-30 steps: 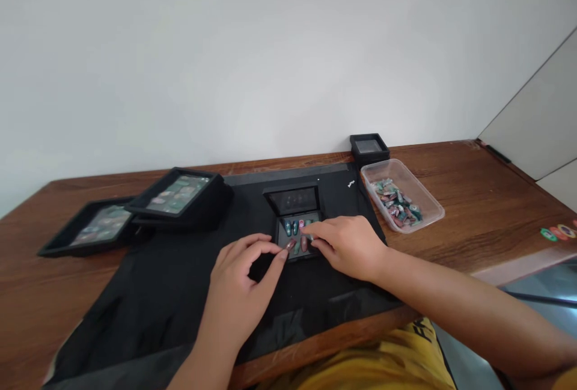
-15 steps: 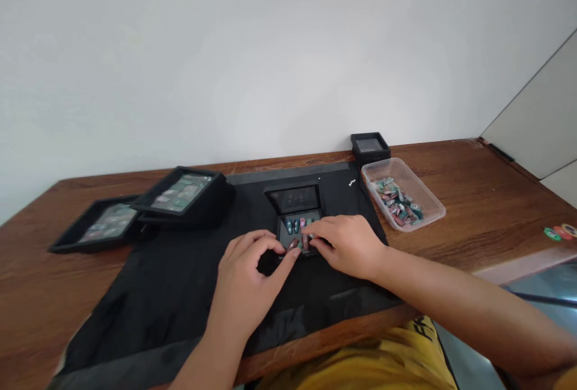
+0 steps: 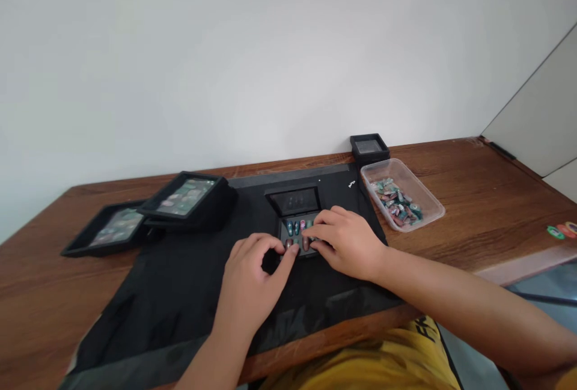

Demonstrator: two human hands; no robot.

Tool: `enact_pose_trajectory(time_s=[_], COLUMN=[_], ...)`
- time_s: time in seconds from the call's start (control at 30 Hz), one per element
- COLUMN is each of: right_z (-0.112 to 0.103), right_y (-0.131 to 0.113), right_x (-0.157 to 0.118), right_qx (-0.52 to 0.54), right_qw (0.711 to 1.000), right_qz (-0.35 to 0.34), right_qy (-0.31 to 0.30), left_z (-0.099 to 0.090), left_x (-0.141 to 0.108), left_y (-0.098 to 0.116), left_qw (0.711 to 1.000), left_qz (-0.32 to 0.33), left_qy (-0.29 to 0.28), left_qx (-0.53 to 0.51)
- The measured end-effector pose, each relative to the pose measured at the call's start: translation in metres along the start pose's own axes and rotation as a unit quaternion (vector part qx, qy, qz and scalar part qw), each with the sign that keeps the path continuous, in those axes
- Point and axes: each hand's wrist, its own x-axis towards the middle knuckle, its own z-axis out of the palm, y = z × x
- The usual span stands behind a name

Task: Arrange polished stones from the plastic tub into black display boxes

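Note:
A small black case (image 3: pixel 282 231) with its clear-windowed lid (image 3: pixel 295 201) raised stands on the black mat, holding press-on nails in two rows. Dark blue nails (image 3: pixel 290 228) and a pink one (image 3: pixel 303 225) are in the back row. My left hand (image 3: pixel 255 270) pinches a brown press-on nail (image 3: pixel 289 244) at the front left of the case, thumb and index finger closed about it. My right hand (image 3: pixel 345 240) reaches over the case's right side, fingers bent down at the front-row nails beside another brown nail (image 3: pixel 306 243). Its fingers cover the nails there.
A clear plastic tub (image 3: pixel 430 207) of loose nails stands at the right, with a closed black case (image 3: pixel 369 146) behind it. Several black cases (image 3: pixel 193 198) lie stacked at the left. White scraps (image 3: pixel 351 184) lie on the black mat (image 3: pixel 180 294); colourful round pieces (image 3: pixel 556 231) are at the far right.
The brown nail at my left fingers has turned from slanting to nearly straight in the front row. My right hand has barely moved. The view has shifted slightly.

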Motion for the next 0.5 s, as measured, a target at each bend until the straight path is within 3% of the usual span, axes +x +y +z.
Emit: enact_pose_trajectory(time_s=[0.5], right_z=[-0.0046], right_y=[-0.0031], right_x=[-0.0015], right_qx=[-0.018], right_qw=[0.998], right_qz=[0.026], right_qy=[-0.047], left_z=[-0.0019], left_x=[-0.0035], left_y=[-0.0086], left_qw=[0.999], left_qz=[-0.029], left_qy=[-0.012], left_qx=[-0.042])
